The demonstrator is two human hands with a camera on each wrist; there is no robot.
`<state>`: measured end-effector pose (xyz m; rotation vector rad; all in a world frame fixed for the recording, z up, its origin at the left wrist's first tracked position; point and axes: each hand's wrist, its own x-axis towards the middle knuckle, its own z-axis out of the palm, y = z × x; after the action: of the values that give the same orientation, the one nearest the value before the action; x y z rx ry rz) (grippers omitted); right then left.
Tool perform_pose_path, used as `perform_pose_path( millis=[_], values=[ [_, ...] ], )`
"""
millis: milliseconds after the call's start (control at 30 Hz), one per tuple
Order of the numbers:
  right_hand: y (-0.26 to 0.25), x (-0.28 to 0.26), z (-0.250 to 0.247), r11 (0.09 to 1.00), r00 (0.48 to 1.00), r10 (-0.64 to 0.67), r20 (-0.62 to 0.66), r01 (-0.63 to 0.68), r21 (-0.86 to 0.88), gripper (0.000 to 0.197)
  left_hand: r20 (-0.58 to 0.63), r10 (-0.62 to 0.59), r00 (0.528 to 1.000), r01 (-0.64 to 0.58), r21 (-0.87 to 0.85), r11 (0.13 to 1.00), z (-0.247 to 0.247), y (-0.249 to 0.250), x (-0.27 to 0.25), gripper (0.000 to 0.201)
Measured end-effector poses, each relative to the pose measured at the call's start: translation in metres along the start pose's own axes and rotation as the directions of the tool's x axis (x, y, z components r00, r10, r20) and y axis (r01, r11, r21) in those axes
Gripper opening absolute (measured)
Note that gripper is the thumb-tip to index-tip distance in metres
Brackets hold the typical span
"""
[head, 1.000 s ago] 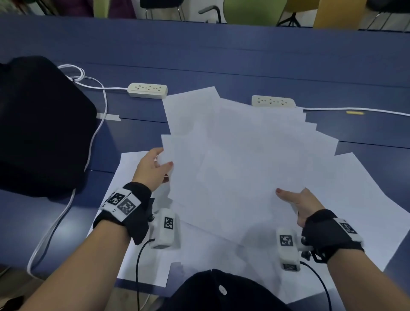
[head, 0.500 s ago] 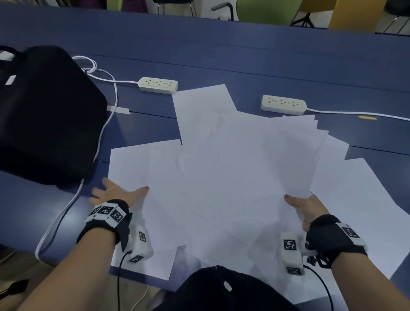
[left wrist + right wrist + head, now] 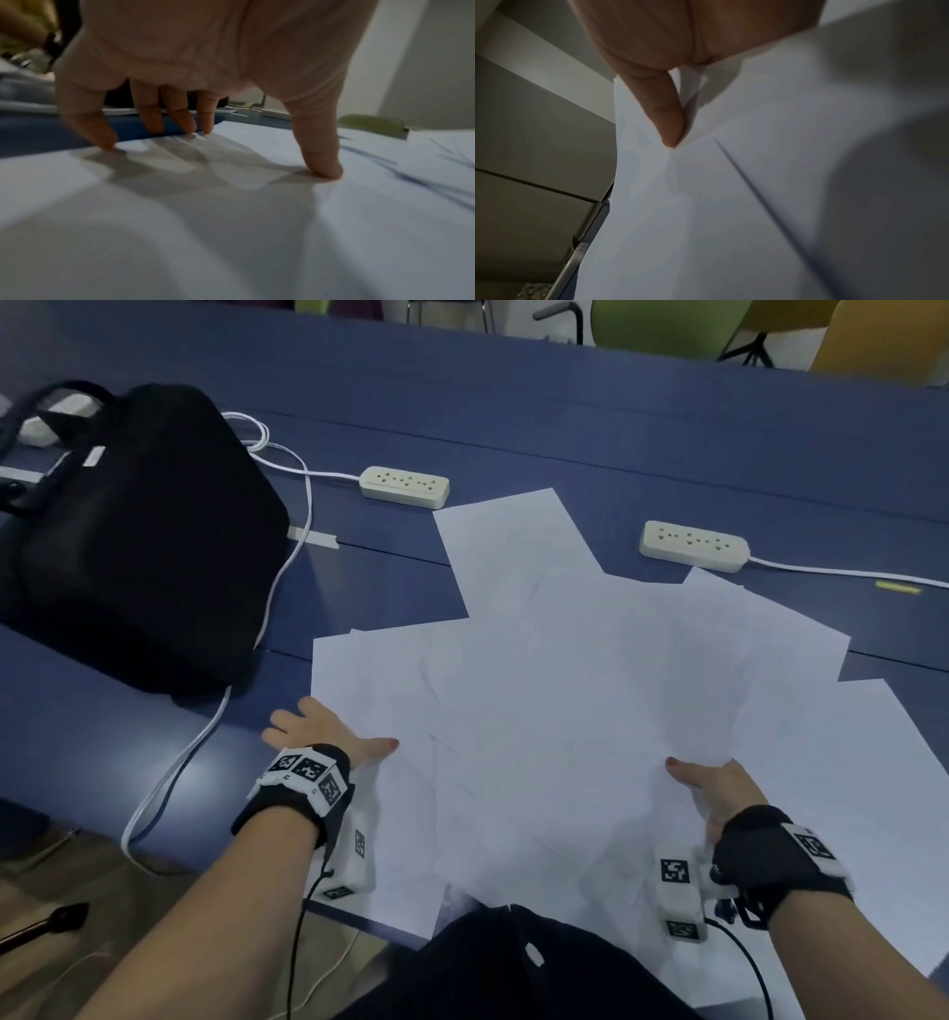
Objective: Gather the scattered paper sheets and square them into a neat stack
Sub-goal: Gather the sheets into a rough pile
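Note:
Several white paper sheets lie fanned and overlapping on the blue table. My left hand rests spread on the left edge of the near-left sheet. In the left wrist view its thumb presses the paper and its fingertips touch the sheet's edge where it meets the table. My right hand pinches the near right part of the fan, thumb on top and fingers hidden beneath. The right wrist view shows that thumb on the lifted sheets.
A black bag sits at the left, with a white cable running along its side. Two white power strips lie just beyond the papers. A small yellow object lies far right. Chairs stand behind the table.
My left hand let go of the fan's left edge and moved down and left onto the near-left sheet, fingers spread flat. The right hand has kept its pinch.

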<state>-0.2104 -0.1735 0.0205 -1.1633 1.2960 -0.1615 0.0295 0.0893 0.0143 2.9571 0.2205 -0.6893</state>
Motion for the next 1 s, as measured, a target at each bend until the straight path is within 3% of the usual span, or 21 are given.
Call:
perform_pose_path(
  millis=[233, 333, 400, 500, 600, 700, 800, 900, 967, 1000],
  values=[
    [-0.009, -0.014, 0.005, 0.996, 1.0, -0.007, -0.016, 0.006, -0.087, 0.046, 0.062, 0.036, 0.997, -0.025, -0.16, 0.987, -0.002, -0.004, 0.002, 0.11],
    [-0.007, -0.013, 0.002, 0.996, 1.0, 0.007, -0.012, -0.008, -0.089, 0.045, 0.032, 0.039, 0.999, -0.03, -0.231, 0.972, -0.009, -0.008, 0.01, 0.093],
    [-0.005, -0.012, 0.001, 0.996, 1.0, 0.01, -0.015, -0.012, -0.089, 0.043, 0.016, 0.041, 0.999, -0.035, -0.298, 0.954, -0.019, -0.012, 0.014, 0.071],
    [-0.006, -0.014, 0.002, 0.998, 1.0, 0.02, -0.004, -0.021, -0.055, 0.044, -0.054, 0.176, 0.983, -0.184, -0.269, 0.945, -0.047, -0.008, 0.005, 0.036],
    [-0.007, -0.014, 0.002, 0.999, 1.0, 0.008, -0.01, -0.009, -0.052, 0.042, -0.259, 0.343, 0.903, -0.407, -0.26, 0.875, -0.088, 0.016, -0.021, 0.029],
    [-0.006, -0.014, 0.003, 0.999, 1.0, 0.023, -0.02, -0.024, -0.046, 0.042, -0.46, 0.486, 0.743, -0.645, -0.299, 0.703, -0.132, 0.045, -0.06, 0.028],
    [-0.007, -0.017, 0.002, 1.0, 1.0, -0.003, -0.014, 0.003, 0.027, 0.043, -0.477, 0.607, 0.635, -0.76, -0.524, 0.384, -0.154, 0.067, -0.091, 0.027],
    [-0.01, -0.024, 0.001, 0.997, 1.0, -0.005, 0.013, 0.004, 0.083, 0.041, -0.385, 0.718, 0.58, -0.615, -0.785, 0.077, -0.157, 0.081, -0.112, 0.023],
    [-0.003, -0.014, 0.0, 0.993, 0.998, -0.001, 0.057, -0.006, 0.119, 0.039, -0.327, 0.755, 0.568, -0.478, -0.878, -0.021, -0.151, 0.089, -0.114, 0.02],
    [0.0, -0.011, 0.0, 0.992, 0.998, 0.002, 0.071, -0.011, 0.123, 0.042, -0.285, 0.764, 0.579, -0.418, -0.908, -0.022, -0.145, 0.092, -0.113, 0.019]
  ],
)
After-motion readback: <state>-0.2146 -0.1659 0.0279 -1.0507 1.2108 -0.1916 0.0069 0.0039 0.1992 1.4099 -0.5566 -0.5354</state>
